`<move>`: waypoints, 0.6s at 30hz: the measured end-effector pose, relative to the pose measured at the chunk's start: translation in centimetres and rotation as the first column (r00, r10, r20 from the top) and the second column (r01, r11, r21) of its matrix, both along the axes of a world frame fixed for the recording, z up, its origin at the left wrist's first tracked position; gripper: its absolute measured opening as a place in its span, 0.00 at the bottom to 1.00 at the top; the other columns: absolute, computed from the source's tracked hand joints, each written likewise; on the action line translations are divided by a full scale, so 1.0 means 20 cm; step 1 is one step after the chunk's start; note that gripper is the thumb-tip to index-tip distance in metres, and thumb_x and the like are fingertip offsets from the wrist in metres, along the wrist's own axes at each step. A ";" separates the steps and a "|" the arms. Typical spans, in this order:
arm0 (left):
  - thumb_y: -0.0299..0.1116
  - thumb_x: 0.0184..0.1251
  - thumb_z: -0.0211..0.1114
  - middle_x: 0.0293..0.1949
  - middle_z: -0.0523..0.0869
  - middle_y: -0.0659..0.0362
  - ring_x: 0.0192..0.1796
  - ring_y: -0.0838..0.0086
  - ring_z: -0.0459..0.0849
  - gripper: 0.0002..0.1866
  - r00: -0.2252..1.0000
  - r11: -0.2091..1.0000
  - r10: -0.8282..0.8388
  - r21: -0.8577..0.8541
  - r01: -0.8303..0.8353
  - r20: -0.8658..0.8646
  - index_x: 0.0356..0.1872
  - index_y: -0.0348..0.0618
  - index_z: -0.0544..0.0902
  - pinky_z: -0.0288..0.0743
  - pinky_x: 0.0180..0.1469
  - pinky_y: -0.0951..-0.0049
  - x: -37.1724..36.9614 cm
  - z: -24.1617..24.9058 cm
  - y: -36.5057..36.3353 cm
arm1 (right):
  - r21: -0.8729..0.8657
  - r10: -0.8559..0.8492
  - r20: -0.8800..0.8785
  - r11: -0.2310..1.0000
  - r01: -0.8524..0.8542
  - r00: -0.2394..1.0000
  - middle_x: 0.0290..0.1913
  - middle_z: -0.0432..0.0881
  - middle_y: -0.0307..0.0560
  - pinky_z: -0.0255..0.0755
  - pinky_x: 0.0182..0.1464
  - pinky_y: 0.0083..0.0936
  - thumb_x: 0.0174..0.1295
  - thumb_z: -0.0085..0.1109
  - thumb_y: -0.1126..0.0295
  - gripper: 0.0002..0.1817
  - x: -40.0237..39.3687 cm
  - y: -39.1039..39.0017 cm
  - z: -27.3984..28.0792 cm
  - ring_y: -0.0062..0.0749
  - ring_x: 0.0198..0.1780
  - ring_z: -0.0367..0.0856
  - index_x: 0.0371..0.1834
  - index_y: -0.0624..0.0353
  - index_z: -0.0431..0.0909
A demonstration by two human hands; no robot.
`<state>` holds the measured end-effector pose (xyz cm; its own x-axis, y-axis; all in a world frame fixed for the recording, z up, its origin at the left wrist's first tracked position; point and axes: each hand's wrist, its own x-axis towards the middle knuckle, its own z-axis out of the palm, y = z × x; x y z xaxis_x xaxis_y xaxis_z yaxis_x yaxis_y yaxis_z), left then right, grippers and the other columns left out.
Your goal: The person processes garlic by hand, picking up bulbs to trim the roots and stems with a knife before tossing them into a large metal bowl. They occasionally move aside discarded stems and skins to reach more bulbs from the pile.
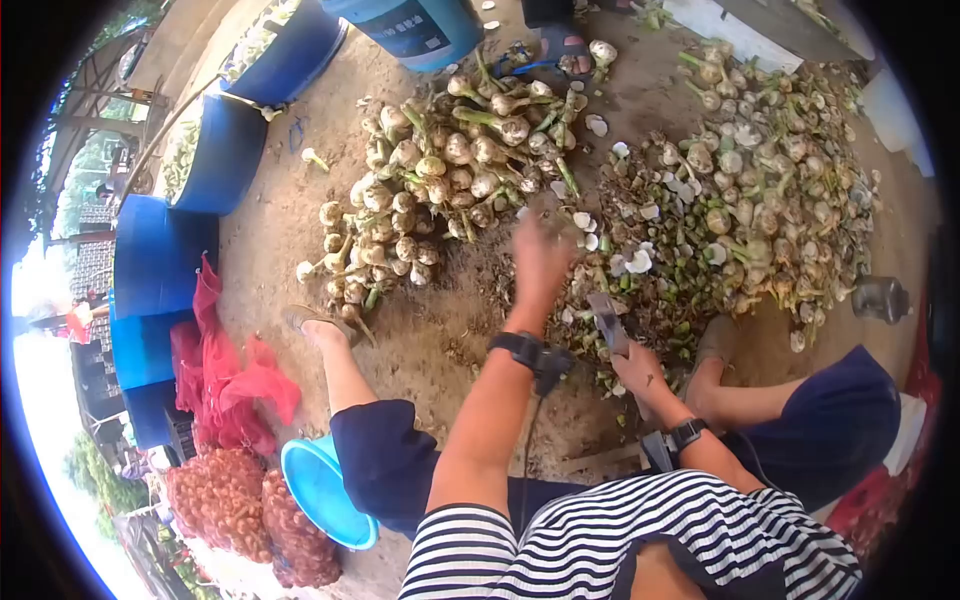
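My left hand point(545, 245) is smeared by motion between two heaps of garlic. Its fingers and anything in them cannot be made out. Nearest to it is the heap of garlic bulbs with stalks point(455, 160). My right hand point(637, 368) is closed around a knife point(606, 320) whose broad grey blade points up and away from me. Beneath the blade lie cut green stalks and roots point(625, 285), with white peel pieces point(638, 260) scattered among them. A second heap of garlic point(780, 190) spreads to the right.
Blue tubs point(215, 155) stand along the left, some holding pale pieces. Red netting point(235, 370), filled net sacks point(220, 500) and a light-blue basin point(320, 490) are at lower left. A blue bucket point(415, 30) and another person's foot point(567, 50) are ahead. A dark jar point(880, 298) lies right.
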<state>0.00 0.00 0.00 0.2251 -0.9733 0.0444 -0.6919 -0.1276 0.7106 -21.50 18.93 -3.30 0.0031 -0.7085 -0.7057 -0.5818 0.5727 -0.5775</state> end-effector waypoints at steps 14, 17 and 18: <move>0.24 0.65 0.56 0.49 0.80 0.35 0.47 0.41 0.83 0.12 0.746 0.888 -0.376 0.445 0.120 0.550 0.48 0.35 0.80 0.80 0.48 0.48 0.66 -0.29 -0.37 | -0.006 -0.158 0.118 0.987 0.160 0.980 0.30 0.81 0.50 0.73 0.33 0.36 0.64 0.57 0.63 0.16 0.00 -0.03 -0.24 0.38 0.30 0.81 0.47 0.64 0.78; 0.31 0.59 0.61 0.38 0.87 0.41 0.46 0.46 0.85 0.15 0.968 0.883 -0.200 0.455 0.111 0.151 0.47 0.42 0.83 0.77 0.48 0.52 0.63 -0.22 -0.05 | -0.057 -0.150 0.128 0.986 0.158 0.980 0.27 0.80 0.47 0.72 0.30 0.34 0.64 0.57 0.64 0.15 -0.02 -0.04 -0.10 0.32 0.25 0.79 0.46 0.65 0.77; 0.30 0.56 0.62 0.41 0.87 0.41 0.46 0.46 0.84 0.18 0.972 0.901 -0.183 0.420 0.105 0.150 0.50 0.44 0.84 0.78 0.47 0.55 0.67 -0.35 0.07 | -0.058 -0.147 0.129 0.986 0.156 0.981 0.27 0.81 0.47 0.73 0.31 0.35 0.64 0.57 0.64 0.15 0.00 -0.07 -0.03 0.33 0.26 0.80 0.46 0.65 0.77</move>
